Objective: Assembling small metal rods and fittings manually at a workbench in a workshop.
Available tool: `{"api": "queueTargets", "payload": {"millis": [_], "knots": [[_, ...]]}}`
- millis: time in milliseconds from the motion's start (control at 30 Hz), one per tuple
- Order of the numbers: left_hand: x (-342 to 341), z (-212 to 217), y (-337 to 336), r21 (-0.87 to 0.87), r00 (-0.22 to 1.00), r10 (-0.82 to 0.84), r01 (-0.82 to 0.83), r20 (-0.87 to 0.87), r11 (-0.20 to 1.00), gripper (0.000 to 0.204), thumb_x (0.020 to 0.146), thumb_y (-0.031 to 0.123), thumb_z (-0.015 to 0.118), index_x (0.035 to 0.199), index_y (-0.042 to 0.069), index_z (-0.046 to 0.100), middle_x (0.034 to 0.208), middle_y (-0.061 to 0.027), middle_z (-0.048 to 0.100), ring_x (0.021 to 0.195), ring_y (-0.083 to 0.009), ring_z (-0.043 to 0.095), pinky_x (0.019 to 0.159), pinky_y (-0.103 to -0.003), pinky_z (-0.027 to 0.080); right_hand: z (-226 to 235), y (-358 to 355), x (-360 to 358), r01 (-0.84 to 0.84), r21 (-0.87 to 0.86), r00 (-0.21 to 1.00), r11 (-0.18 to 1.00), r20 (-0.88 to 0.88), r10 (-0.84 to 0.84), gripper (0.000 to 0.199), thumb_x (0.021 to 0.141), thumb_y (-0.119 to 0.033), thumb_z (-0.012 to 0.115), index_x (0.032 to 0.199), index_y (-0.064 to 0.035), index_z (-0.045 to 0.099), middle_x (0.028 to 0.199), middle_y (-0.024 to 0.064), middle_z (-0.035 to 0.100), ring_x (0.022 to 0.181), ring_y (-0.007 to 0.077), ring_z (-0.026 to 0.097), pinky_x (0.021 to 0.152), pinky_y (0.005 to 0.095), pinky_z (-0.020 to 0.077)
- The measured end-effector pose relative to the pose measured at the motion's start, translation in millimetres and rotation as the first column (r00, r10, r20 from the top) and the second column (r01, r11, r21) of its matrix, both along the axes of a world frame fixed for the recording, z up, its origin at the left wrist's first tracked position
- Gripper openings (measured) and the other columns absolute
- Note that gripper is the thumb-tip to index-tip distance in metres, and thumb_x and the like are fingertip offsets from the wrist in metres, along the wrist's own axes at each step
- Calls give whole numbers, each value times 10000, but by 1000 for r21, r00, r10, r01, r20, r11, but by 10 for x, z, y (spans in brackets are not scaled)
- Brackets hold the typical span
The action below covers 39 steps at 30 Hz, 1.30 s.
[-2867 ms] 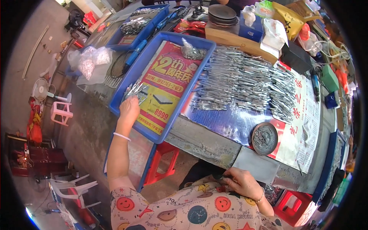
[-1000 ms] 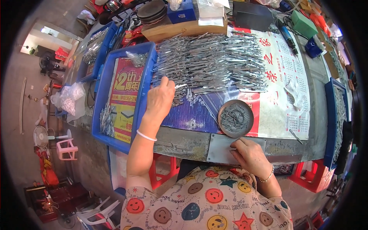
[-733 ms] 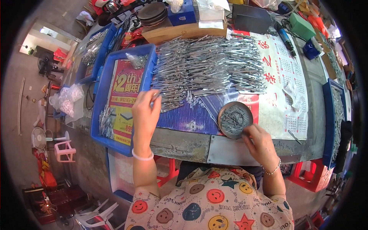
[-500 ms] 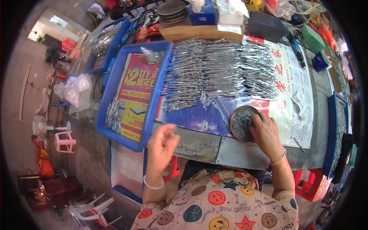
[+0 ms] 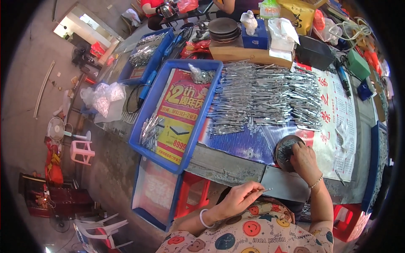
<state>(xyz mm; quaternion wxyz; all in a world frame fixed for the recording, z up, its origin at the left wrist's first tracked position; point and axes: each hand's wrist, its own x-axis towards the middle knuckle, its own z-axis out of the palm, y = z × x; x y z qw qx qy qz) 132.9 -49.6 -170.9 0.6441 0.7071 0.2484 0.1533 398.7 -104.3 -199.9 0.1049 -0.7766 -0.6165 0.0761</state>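
My left hand (image 5: pixel 244 196) is in front of my body, thumb and fingers pinched on a thin metal rod (image 5: pixel 267 190) that sticks out to the right. My right hand (image 5: pixel 304 159) reaches into a round brown dish (image 5: pixel 279 157) of small grey metal pieces (image 5: pixel 288 147). Its fingers are drawn together and point down, and whatever lies between them is hidden. Beyond the dish, thin silvery metal rods (image 5: pixel 270 95) lie in several dense rows on printed sheets. To their left stands a blue tray (image 5: pixel 190 159), with a small heap of similar rods (image 5: pixel 151 131) in its near left corner.
A flat metal plate (image 5: pixel 284 184) lies at the table's near edge. Stacked dark plates (image 5: pixel 223 29), a wooden block (image 5: pixel 253 55) and a black box (image 5: pixel 314 54) line the back. Another blue tray (image 5: pixel 375 164) is at the far right. Under the table's edge stands a red stool (image 5: pixel 192 196).
My left hand has moved right and closer to my body, and a thin rod now shows in its fingers. My right hand stays at the dish. The whole view has shifted.
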Motion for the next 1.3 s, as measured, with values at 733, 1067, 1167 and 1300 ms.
{"api": "queueTargets", "payload": {"millis": [733,1067,1167,1300], "knots": [[300,-43,-45,-184,999,-34,33,-1,982,180,939,29,552,1112,-19,556,893,-25,558,762,-52,518,660,-183,446,241,-305,57,281,-79,-40,956,-997,-71,142,797,46,643,800,-25,519,742,-13,539,680,62,545,609,216,472],[389,8,-57,-204,998,-55,61,32,977,164,947,46,556,1098,-18,557,884,-17,553,726,-46,497,641,-179,425,403,-442,-155,210,-135,-118,968,-987,-112,184,850,16,629,1034,24,635,920,41,665,767,69,608,673,215,503],[369,-13,-36,-222,998,-52,58,32,973,159,948,52,560,1090,-17,562,898,-17,554,738,-47,499,650,-180,429,429,-484,-180,173,-154,-119,973,-984,-134,150,867,13,612,1008,31,661,1023,73,683,798,58,599,677,207,478],[327,-60,-9,-170,999,-44,47,22,984,149,943,53,568,1074,-18,571,911,-24,563,745,-57,514,664,-188,440,441,-518,-219,136,-73,-149,988,-987,-52,164,856,41,589,1010,22,644,967,46,659,816,59,574,708,204,459]]}}
